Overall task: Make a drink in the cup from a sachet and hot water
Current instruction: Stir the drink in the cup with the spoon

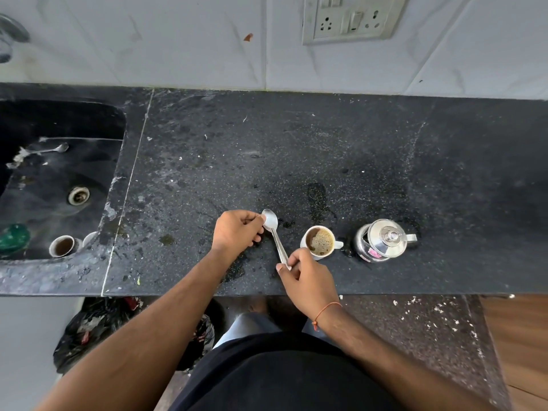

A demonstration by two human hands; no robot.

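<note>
Black speckled stone forms the counter (296, 149), its surface dull, blotched with wet patches and pale crumbs. Near its front edge stands the cup (318, 242), small, white and round, with a stubby handle pointing to 3 o'clock. It holds brown liquid with a patch of pale froth on top. Just beside it at 3 o'clock sits a polished steel pot (381, 241), bulbous and lidded, with a knob on the lid, a spout-like lip to the right and a pink label low on its side.

A steel spoon (275, 235) lies slanted at 9 o'clock from the cup, its oval bowl uppermost and its slim handle running down toward the person. The right hand (308, 278) pinches the end of the handle between thumb and fingers, closed on it; an orange thread circles that wrist. The left hand (237, 231) is curled loosely, its fingertips touching the rim of the spoon's bowl; whether it truly grips cannot be told.

At 9 o'clock along the counter a dark rectangular sink (62, 179) is sunk in, with a round metal drain, a second spoon (50, 149), a used paper cup (62, 246) and something green (13, 237).
</note>
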